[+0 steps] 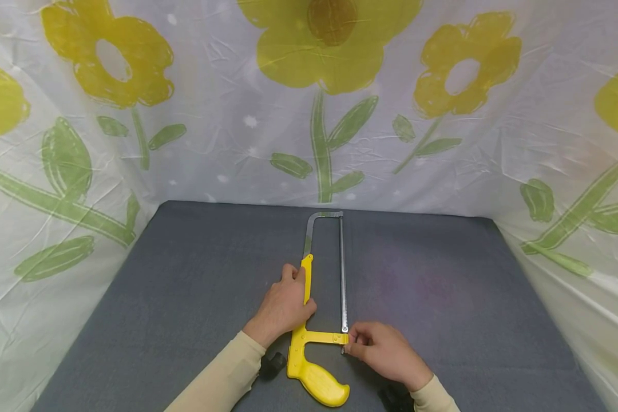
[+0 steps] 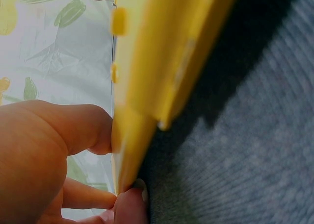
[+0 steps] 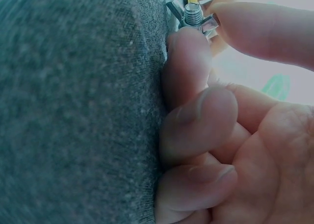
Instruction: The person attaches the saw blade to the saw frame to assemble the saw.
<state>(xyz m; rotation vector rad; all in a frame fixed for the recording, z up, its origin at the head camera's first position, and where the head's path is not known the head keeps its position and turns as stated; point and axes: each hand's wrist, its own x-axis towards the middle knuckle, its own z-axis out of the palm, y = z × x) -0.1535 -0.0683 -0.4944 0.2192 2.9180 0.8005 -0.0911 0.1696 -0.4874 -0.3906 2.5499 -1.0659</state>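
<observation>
A hacksaw with a yellow handle (image 1: pixel 321 384) lies flat on the grey tabletop, its metal bow pointing away from me. My left hand (image 1: pixel 283 300) grips the yellow part of its frame (image 2: pixel 147 62), thumb on one side and fingers on the other. Along the right side runs the blade (image 1: pixel 343 274), spanning from the bow's far end to the yellow crossbar (image 1: pixel 321 337). At that crossbar's right end, my right hand (image 1: pixel 383 349) pinches a wing nut (image 3: pixel 192 17) between thumb and index finger. The nut's threaded bolt shows in the right wrist view; its other fingers curl against the cloth.
Dark grey cloth (image 1: pixel 195 297) covers the table. White curtains (image 1: pixel 211 114) printed with yellow flowers hang behind it and along both sides. Dark wrist-worn devices (image 1: pixel 273 366) show beneath both wrists.
</observation>
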